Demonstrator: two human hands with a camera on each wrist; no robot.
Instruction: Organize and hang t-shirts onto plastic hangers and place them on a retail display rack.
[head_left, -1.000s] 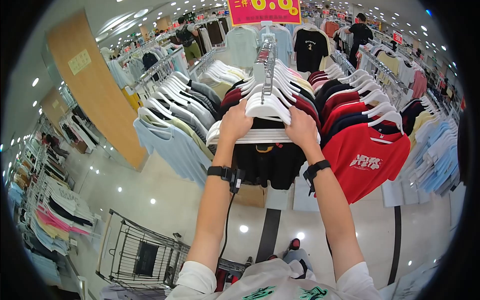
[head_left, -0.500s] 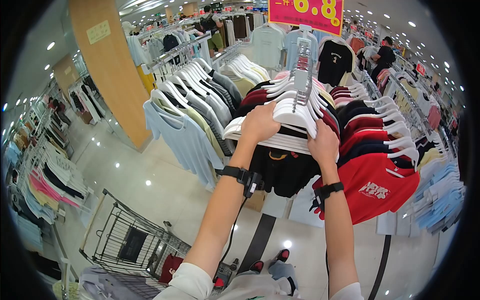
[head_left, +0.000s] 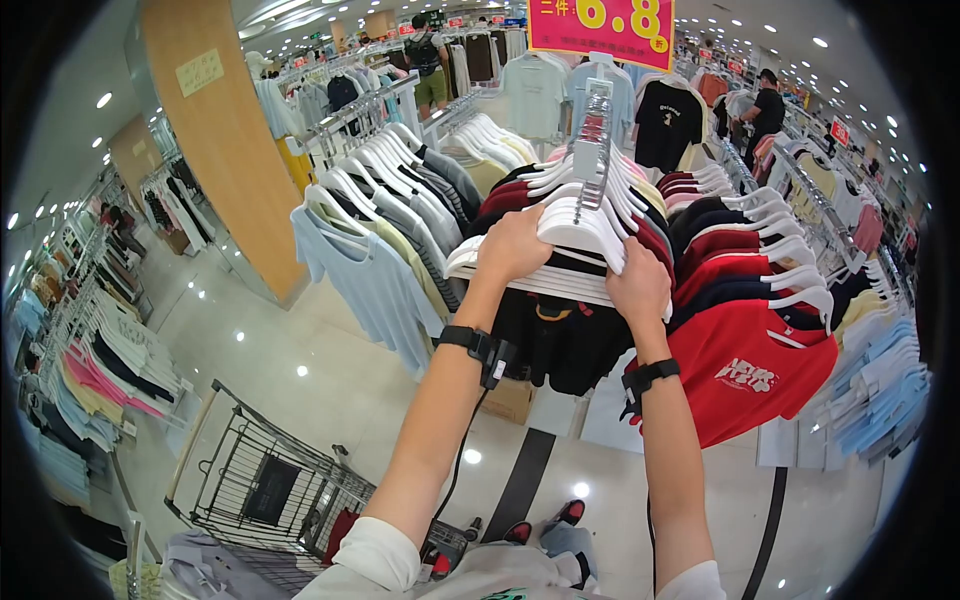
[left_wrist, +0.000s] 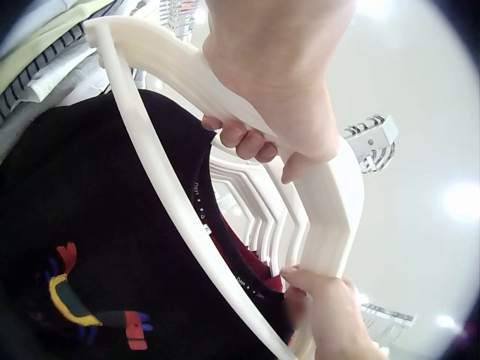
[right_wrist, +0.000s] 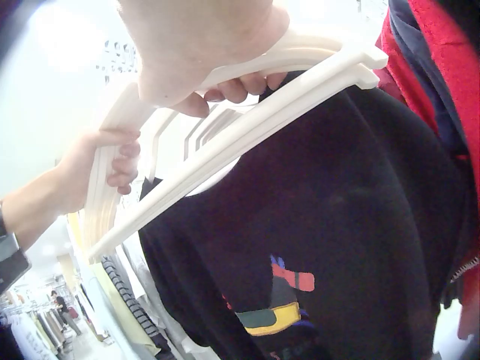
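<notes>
A stack of white hangers (head_left: pixel 580 232) hangs at the front end of a metal rail. My left hand (head_left: pixel 515 246) grips its left shoulder and my right hand (head_left: pixel 640 284) its right shoulder. In the left wrist view, the left hand's (left_wrist: pixel 281 97) fingers curl under the hanger arm (left_wrist: pixel 180 71). The right wrist view shows the right hand (right_wrist: pixel 202 56) curled round the other side. A black shirt (right_wrist: pixel 337 202) with a colourful print hangs directly under the hangers.
Light blue shirts (head_left: pixel 370 290) hang to the left, a red shirt (head_left: pixel 760 370) to the right. A shopping cart (head_left: pixel 270 490) stands lower left, near a wooden pillar (head_left: pixel 225 140). A red price sign (head_left: pixel 600 30) tops the rail. Two people stand farther back.
The head view has swung left since a second ago, so the rack appears farther right. Both hands keep their grip on the hangers, with little change in the last half second.
</notes>
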